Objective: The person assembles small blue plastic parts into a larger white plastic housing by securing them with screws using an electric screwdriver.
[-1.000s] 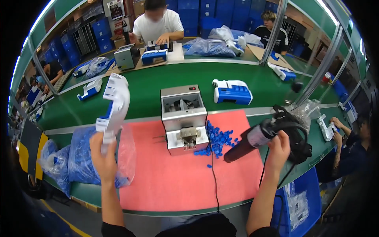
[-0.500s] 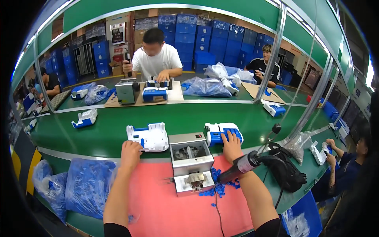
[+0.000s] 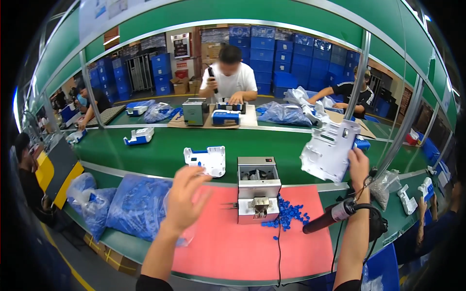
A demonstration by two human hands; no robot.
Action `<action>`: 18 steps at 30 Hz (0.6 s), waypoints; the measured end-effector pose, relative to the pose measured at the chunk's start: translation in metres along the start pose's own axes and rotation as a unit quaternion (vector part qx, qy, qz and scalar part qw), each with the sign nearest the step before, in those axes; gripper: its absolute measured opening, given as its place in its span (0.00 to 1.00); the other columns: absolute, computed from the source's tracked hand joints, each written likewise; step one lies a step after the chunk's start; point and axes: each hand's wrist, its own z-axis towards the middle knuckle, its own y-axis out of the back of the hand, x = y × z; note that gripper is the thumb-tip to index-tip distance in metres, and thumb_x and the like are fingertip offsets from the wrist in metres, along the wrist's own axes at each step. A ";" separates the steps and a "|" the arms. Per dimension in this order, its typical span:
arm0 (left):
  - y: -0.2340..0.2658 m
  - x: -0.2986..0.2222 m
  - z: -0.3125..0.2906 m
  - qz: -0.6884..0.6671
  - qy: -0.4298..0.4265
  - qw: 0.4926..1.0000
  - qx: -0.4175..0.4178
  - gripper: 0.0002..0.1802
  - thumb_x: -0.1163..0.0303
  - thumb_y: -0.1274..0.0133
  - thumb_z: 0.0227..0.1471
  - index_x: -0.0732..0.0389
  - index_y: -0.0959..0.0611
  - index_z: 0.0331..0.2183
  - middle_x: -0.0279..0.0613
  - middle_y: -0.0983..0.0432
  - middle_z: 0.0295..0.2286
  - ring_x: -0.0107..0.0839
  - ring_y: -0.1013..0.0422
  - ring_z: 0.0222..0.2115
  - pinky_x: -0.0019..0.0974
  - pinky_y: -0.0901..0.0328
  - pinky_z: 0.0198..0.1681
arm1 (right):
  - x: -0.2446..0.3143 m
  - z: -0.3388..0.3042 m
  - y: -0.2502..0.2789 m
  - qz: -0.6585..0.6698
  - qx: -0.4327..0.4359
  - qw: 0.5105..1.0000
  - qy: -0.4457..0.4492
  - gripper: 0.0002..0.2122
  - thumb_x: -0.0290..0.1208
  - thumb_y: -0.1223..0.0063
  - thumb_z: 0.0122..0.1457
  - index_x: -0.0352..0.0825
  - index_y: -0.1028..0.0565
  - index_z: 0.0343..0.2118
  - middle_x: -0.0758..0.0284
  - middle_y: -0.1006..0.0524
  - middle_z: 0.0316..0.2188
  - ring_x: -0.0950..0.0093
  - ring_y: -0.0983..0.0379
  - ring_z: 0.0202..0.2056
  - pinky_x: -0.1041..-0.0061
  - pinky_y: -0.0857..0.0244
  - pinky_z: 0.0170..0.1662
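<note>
The right hand (image 3: 359,167) pinched the white casing (image 3: 326,154) by its right edge, raised above the green surface (image 3: 286,148); the left hand (image 3: 187,199) was spread and empty near another shell (image 3: 212,162). Such a one-edge grip might have let the casing twist and fall.

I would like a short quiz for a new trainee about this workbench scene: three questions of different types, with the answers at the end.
1. Multiple choice: What does the right hand hold?
A) a plastic bag
B) a white plastic shell
C) a blue crate

2. True or false: Most small blue pieces lie to the right of the metal machine.

3. Fill in: The left hand, fingers spread, holds ____.

Key: 1. B; 2. True; 3. nothing.
</note>
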 end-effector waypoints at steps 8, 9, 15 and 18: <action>-0.016 -0.081 -0.038 -0.381 0.242 0.884 0.125 0.29 0.64 0.48 0.49 0.66 0.34 0.51 0.48 0.30 0.42 0.37 0.34 0.44 0.36 0.41 0.48 | 0.093 -0.084 -0.011 0.079 0.365 0.927 0.041 0.15 0.31 0.46 0.47 0.26 0.25 0.37 0.69 0.25 0.26 0.84 0.33 0.28 0.84 0.38 0.31; -0.026 -0.082 -0.040 -0.415 0.277 0.847 0.184 0.30 0.64 0.47 0.49 0.66 0.35 0.51 0.47 0.29 0.42 0.36 0.34 0.43 0.36 0.41 0.48 | 0.101 -0.095 -0.017 0.047 0.412 0.910 -0.001 0.15 0.31 0.45 0.47 0.27 0.25 0.37 0.69 0.24 0.28 0.83 0.32 0.29 0.83 0.37 0.32; -0.049 -0.072 -0.104 -0.424 0.397 0.781 0.230 0.18 0.67 0.49 0.50 0.68 0.28 0.42 0.40 0.26 0.29 0.26 0.29 0.26 0.28 0.34 0.31 | 0.056 -0.140 -0.052 0.184 0.475 0.858 -0.069 0.13 0.30 0.47 0.53 0.27 0.25 0.38 0.63 0.23 0.33 0.79 0.27 0.31 0.80 0.34 0.38; -0.038 -0.059 -0.155 -0.398 0.500 0.755 0.150 0.16 0.68 0.49 0.50 0.69 0.28 0.39 0.39 0.27 0.27 0.27 0.29 0.21 0.28 0.33 0.24 | 0.014 -0.144 -0.035 0.142 0.219 0.955 -0.139 0.10 0.30 0.49 0.54 0.27 0.26 0.34 0.63 0.23 0.27 0.76 0.25 0.27 0.78 0.32 0.33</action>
